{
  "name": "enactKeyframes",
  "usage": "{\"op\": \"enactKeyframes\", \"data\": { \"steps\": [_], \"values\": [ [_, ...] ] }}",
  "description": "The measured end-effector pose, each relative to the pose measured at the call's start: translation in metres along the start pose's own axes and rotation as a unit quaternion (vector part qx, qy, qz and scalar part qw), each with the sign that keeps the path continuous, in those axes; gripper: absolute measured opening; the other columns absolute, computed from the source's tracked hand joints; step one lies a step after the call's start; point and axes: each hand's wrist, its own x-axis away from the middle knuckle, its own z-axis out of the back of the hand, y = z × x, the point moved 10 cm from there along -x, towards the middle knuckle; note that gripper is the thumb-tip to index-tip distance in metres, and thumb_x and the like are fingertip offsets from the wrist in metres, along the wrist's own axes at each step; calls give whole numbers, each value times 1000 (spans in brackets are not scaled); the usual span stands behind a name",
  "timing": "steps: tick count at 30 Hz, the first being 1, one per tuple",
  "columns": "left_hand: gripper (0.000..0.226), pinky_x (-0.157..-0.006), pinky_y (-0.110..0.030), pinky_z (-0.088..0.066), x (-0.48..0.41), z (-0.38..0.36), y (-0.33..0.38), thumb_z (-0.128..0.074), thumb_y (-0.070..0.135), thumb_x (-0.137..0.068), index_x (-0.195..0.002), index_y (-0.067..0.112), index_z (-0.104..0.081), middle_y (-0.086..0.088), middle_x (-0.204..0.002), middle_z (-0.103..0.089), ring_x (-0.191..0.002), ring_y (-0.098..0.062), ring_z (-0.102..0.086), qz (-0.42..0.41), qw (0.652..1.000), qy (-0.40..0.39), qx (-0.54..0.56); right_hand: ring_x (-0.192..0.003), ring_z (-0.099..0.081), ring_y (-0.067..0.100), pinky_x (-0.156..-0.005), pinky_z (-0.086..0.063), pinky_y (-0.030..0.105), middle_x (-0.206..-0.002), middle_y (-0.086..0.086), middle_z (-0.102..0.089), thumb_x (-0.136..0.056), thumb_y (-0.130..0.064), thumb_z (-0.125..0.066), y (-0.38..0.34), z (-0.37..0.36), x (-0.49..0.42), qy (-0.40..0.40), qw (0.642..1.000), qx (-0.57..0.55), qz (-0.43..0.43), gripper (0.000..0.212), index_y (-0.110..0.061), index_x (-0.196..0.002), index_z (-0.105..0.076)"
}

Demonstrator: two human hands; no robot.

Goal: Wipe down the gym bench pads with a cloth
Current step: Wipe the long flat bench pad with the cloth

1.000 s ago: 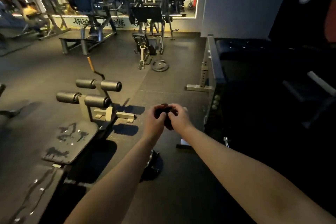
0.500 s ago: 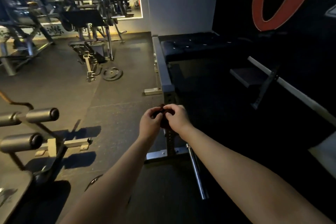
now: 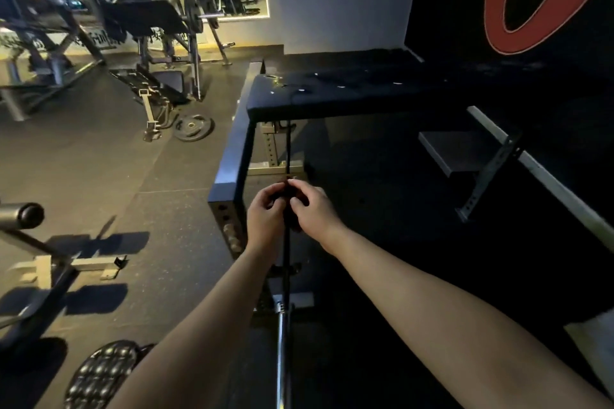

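One black padded bench (image 3: 332,93), and in front of it two hands, the left hand (image 3: 265,219) and right hand (image 3: 314,209), gripping one dark cloth (image 3: 288,209), with one weight plate (image 3: 193,127) left of the bench.

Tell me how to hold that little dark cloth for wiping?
Probably bunch the small dark cloth in one palm, gripping its crumpled middle from above. It is wadded between the left hand and right hand, and the flat black bench pad faces up, so pressing down works.
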Motion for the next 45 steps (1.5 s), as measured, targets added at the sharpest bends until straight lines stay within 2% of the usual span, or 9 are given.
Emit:
{"op": "enactKeyframes", "data": {
  "steps": [3,6,10,20,25,32,38,41,45],
  "values": [
    [29,-100,-49,-54,-23,-67,2,-55,5,-98,-124,15,-67,-8,-120,-70,-113,-22,-67,14,1000,-9,14,-132,-42,24,-84,-52,29,-150,-1,-32,-105,-24,-47,4,70,-25,-3,1000,-5,-10,43,-46,-143,-44],
    [34,-101,-53,-53,-50,-117,0,-54,8,-98,-129,17,-67,-7,-123,-70,-116,-24,-66,11,1000,-19,22,-131,-43,24,-85,-54,30,-151,0,-31,-105,-24,-46,7,117,-55,-4,1000,-22,-1,44,-46,-143,-43],
    [36,-96,-61,-54,-86,-153,-1,-54,13,-98,-129,25,-67,-6,-121,-71,-113,-30,-68,13,1000,-14,18,-118,-44,16,-60,-48,15,-149,2,-34,-106,-23,-47,10,142,-100,-34,999,-31,2,40,-39,-142,-48],
    [36,-99,-52,-54,-240,-188,-16,-52,7,-99,-130,20,-65,-5,-122,-69,-115,-22,-67,-1,999,29,29,-132,-44,25,-103,-50,46,-146,3,-37,-103,-23,-50,18,165,-276,-44,998,22,34,40,-39,-140,-49],
    [39,-96,-43,-57,-349,-194,-12,-50,-2,-97,-126,19,-65,-2,-117,-71,-111,-19,-68,-3,998,47,51,-129,-45,23,-104,-48,43,-141,2,-42,-102,-25,-51,6,165,-394,-53,996,54,53,40,-42,-139,-50],
    [40,-91,-44,-58,-471,-178,-7,-52,-1,-93,-124,19,-68,-4,-117,-72,-111,-24,-68,-4,992,123,28,-125,-42,13,-95,-40,24,-143,-1,-37,-102,-18,-53,-32,135,-519,-133,987,26,90,42,-33,-142,-51],
    [36,-92,-38,-57,-547,-155,-12,-48,0,-98,-123,20,-66,0,-115,-70,-102,-11,-70,-7,973,230,9,-123,-47,11,-109,-42,35,-136,-5,-46,-98,-13,-56,-27,111,-628,-194,973,59,113,35,-33,-125,-64],
    [30,-98,-34,-53,-573,-144,-24,-51,4,-101,-118,23,-67,5,-113,-70,-109,-14,-66,-12,957,283,-65,-124,-50,14,-110,-40,33,-132,-4,-52,-96,-9,-56,-22,102,-673,-209,965,83,131,33,-28,-121,-67],
    [32,-108,-32,-43,-596,-125,-44,-55,20,-102,-133,19,-62,6,-131,-63,-120,-6,-56,22,919,333,-211,-124,-49,14,-107,-37,25,-134,-2,-49,-99,-10,-53,-27,99,-728,-178,967,91,157,31,-25,-123,-66]
  ]
}}
